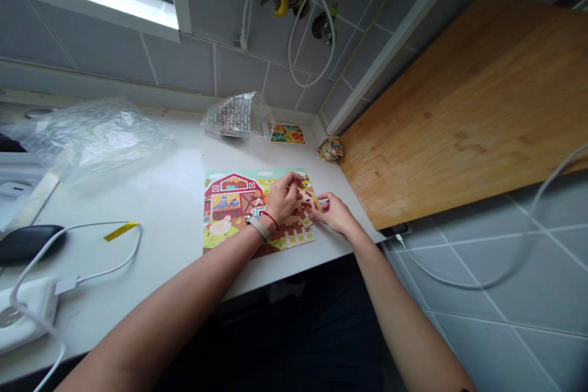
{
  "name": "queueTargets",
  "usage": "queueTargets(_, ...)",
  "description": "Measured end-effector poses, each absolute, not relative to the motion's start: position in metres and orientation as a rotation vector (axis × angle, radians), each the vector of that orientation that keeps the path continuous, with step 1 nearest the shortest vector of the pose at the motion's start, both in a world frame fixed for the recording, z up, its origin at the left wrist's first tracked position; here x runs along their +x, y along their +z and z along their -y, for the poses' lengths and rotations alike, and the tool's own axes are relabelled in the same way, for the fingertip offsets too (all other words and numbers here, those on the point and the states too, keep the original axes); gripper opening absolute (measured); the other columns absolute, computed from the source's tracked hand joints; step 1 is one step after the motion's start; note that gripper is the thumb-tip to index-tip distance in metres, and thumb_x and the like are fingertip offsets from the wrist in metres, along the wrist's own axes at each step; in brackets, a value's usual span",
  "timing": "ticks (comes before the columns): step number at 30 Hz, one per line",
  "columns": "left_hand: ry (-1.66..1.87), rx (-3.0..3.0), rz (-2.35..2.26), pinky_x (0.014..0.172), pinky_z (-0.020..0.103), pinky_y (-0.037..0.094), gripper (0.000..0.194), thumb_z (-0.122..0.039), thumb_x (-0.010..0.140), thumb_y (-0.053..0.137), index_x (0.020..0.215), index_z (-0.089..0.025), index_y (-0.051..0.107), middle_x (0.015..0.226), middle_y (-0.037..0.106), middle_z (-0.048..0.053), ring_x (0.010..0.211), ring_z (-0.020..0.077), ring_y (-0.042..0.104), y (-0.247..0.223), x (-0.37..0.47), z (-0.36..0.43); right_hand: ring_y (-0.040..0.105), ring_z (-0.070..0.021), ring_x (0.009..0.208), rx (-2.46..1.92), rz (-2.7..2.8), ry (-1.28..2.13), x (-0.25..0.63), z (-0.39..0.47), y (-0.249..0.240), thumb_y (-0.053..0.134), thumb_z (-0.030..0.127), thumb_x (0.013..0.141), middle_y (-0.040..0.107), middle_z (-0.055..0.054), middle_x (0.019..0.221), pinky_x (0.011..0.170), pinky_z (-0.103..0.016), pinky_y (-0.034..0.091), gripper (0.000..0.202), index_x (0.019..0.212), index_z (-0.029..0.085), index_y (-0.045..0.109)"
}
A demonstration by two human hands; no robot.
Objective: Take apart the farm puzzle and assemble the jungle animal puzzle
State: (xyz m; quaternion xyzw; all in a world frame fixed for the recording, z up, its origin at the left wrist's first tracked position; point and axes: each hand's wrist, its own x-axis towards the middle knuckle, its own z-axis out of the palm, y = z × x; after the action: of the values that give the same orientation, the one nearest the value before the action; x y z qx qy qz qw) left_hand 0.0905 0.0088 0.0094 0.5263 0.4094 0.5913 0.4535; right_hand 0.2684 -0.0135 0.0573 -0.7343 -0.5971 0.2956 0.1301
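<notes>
A farm-scene jigsaw puzzle (225, 214), with a red barn, a white hen and a picket fence, lies flat on the white counter. My left hand (283, 199) rests over its right half, fingers curled inward; what is beneath the fingertips is hidden. A pale band and a red cord circle that wrist. At the puzzle's right edge, my right hand (336, 214) has thumb and fingers closed on a puzzle piece (316, 203). Near the lower right, one fence piece (307, 222) looks slightly tilted against its neighbours. My left hand covers part of the picture.
Behind the puzzle are a clear plastic bag (236, 115), a small picture card (288, 133) and a stack of pieces (330, 149). A larger plastic bag (101, 135), a black mouse (30, 244) and a white power strip (27, 312) with cables occupy the left. A wooden board (468, 110) borders the right.
</notes>
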Motion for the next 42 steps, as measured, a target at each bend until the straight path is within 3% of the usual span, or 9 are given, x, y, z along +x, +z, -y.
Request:
queueTargets(5, 1.447, 1.273, -0.995, 0.055, 0.020, 0.056, 0.021, -0.021, 0.096, 0.045, 0.098, -0.019, 0.067, 0.084, 0.068, 0.001, 0.061, 0.0110, 0.068, 0.010, 0.091, -0.009, 0.069, -0.0233, 0.096, -2.133, 1.647, 0.891, 0.268, 0.018, 0.061, 0.095, 0.025, 0.058, 0.073, -0.008, 0.102, 0.078, -0.031, 0.055, 0.054, 0.105, 0.017, 0.070)
queueTargets(12, 1.447, 1.258, -1.000, 0.057, 0.021, 0.058, 0.020, -0.022, 0.095, 0.046, 0.098, -0.019, 0.066, 0.086, 0.068, 0.001, 0.065, 0.0115, 0.070, 0.008, 0.091, -0.009, 0.071, -0.0207, 0.091, -1.890, 1.206, 1.299, 0.260, 0.026, 0.073, 0.089, 0.037, 0.071, 0.074, -0.012, 0.111, 0.065, -0.025, 0.054, 0.052, 0.115, 0.017, 0.070)
queueTargets(15, 1.429, 1.261, -1.017, 0.056, 0.020, 0.057, 0.019, -0.023, 0.096, 0.047, 0.099, -0.019, 0.065, 0.084, 0.068, 0.000, 0.064, 0.0114, 0.070, 0.009, 0.090, -0.009, 0.069, -0.0237, 0.107, -1.905, 1.191, 1.159, 0.263, 0.024, 0.077, 0.084, 0.036, 0.076, 0.073, -0.012, 0.120, 0.070, -0.024, 0.054, 0.043, 0.113, 0.017, 0.072)
queueTargets(18, 1.420, 1.266, -1.020, 0.055, 0.019, 0.056, 0.017, -0.025, 0.096, 0.048, 0.098, -0.019, 0.064, 0.082, 0.068, 0.000, 0.063, 0.0108, 0.069, 0.011, 0.090, -0.008, 0.067, -0.0231, 0.116, -1.814, 1.051, 1.314, 0.268, 0.016, 0.081, 0.074, 0.036, 0.086, 0.073, -0.010, 0.125, 0.075, -0.024, 0.055, 0.029, 0.110, 0.021, 0.072)
queueTargets(27, 1.465, 1.335, -1.062, 0.055, 0.020, 0.053, 0.020, -0.017, 0.094, 0.045, 0.092, -0.020, 0.064, 0.081, 0.069, 0.001, 0.063, 0.0118, 0.066, 0.015, 0.090, -0.008, 0.074, -0.0206, 0.091, -1.672, 0.769, 1.568, 0.280, -0.001, 0.089, 0.064, 0.035, 0.093, 0.075, -0.013, 0.107, 0.073, -0.030, 0.060, 0.022, 0.106, 0.019, 0.068)
queueTargets(31, 1.473, 1.346, -1.084, 0.057, 0.023, 0.053, 0.020, -0.015, 0.094, 0.045, 0.094, -0.020, 0.065, 0.083, 0.070, 0.001, 0.063, 0.0130, 0.067, 0.017, 0.089, -0.007, 0.070, -0.0164, 0.071, -1.630, 0.952, 1.714, 0.270, 0.000, 0.081, 0.076, 0.034, 0.087, 0.077, -0.009, 0.089, 0.057, -0.022, 0.054, 0.023, 0.101, 0.016, 0.072)
queueTargets(34, 1.456, 1.339, -1.100, 0.058, 0.023, 0.053, 0.020, -0.016, 0.095, 0.045, 0.095, -0.020, 0.065, 0.083, 0.070, 0.001, 0.064, 0.0135, 0.067, 0.018, 0.089, -0.007, 0.065, -0.0139, 0.058, -1.684, 1.072, 1.619, 0.261, -0.003, 0.069, 0.083, 0.026, 0.080, 0.076, -0.006, 0.075, 0.047, -0.018, 0.047, 0.019, 0.093, 0.014, 0.075)
queueTargets(38, 1.431, 1.331, -1.097, 0.058, 0.022, 0.054, 0.020, -0.018, 0.095, 0.045, 0.097, -0.020, 0.064, 0.085, 0.071, 0.001, 0.063, 0.0127, 0.066, 0.016, 0.088, -0.007, 0.066, -0.0130, 0.055, -1.722, 1.074, 1.474, 0.264, -0.010, 0.055, 0.080, 0.010, 0.078, 0.074, -0.003, 0.066, 0.046, -0.017, 0.049, 0.009, 0.082, 0.013, 0.073)
queueTargets(42, 1.437, 1.328, -1.089, 0.058, 0.022, 0.054, 0.020, -0.017, 0.095, 0.044, 0.096, -0.020, 0.064, 0.085, 0.071, 0.001, 0.061, 0.0117, 0.065, 0.015, 0.089, -0.008, 0.070, -0.0162, 0.058, -1.728, 1.038, 1.466, 0.274, -0.014, 0.056, 0.077, 0.010, 0.080, 0.076, -0.005, 0.070, 0.050, -0.023, 0.057, 0.012, 0.089, 0.013, 0.070)
